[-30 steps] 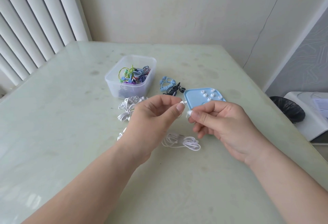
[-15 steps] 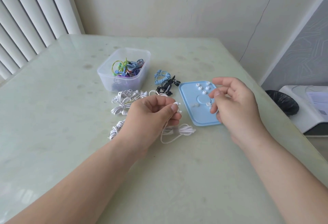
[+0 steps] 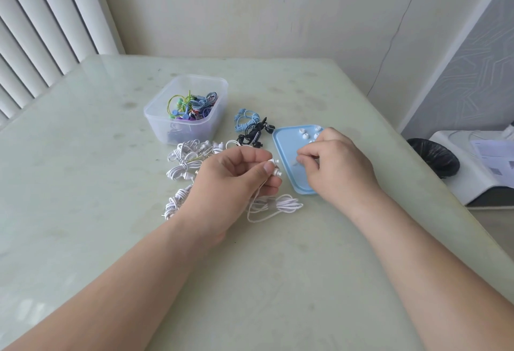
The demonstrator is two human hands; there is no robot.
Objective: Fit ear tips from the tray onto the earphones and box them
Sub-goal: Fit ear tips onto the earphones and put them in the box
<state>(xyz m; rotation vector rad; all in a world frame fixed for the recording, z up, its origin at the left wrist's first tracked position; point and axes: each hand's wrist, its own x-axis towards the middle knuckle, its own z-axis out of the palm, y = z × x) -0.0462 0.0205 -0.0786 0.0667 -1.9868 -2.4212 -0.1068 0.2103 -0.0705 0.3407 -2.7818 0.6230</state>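
**A:** Item in hand?

**B:** Buds [image 3: 275,168], white, two. The left hand [image 3: 233,181] pinches them between thumb and curled fingers, nozzles pointing toward the tray [image 3: 283,145]. Their cable [image 3: 278,206] drops to a loose coil on the table [image 3: 83,156] just below.

**A:** Other hand?

**B:** The right hand [image 3: 336,164] is over the tray. Its thumb and forefinger are closed in a pinch on what looks like one pale tip [image 3: 299,160] on the tray floor. It is too small to be sure.

**A:** Handling note for this step?

**B:** My judgement: grip the tip by its skirt and leave the bore open. Lift it straight up so the neighbours are not scattered. Turn one nozzle out past the left thumb, then push and twist the tip on until it seats. Keep the second bud tucked back.

**A:** Stock count.

**B:** Loose tips [image 3: 305,136]: five show past the knuckles, and the hand may hide more.
- Tray: one, blue.
- Box [image 3: 155,117]: one, clear, far left of the tray. It holds coloured sets too tangled to count.
- White bundles [image 3: 183,161]: at least three, between the box and the left wrist.
- Blue set [image 3: 244,120]: one.
- Black set [image 3: 254,133]: one, touching the blue set, just beside the tray's far corner.

**A:** Boxed whites?

**B:** None that I can tell.
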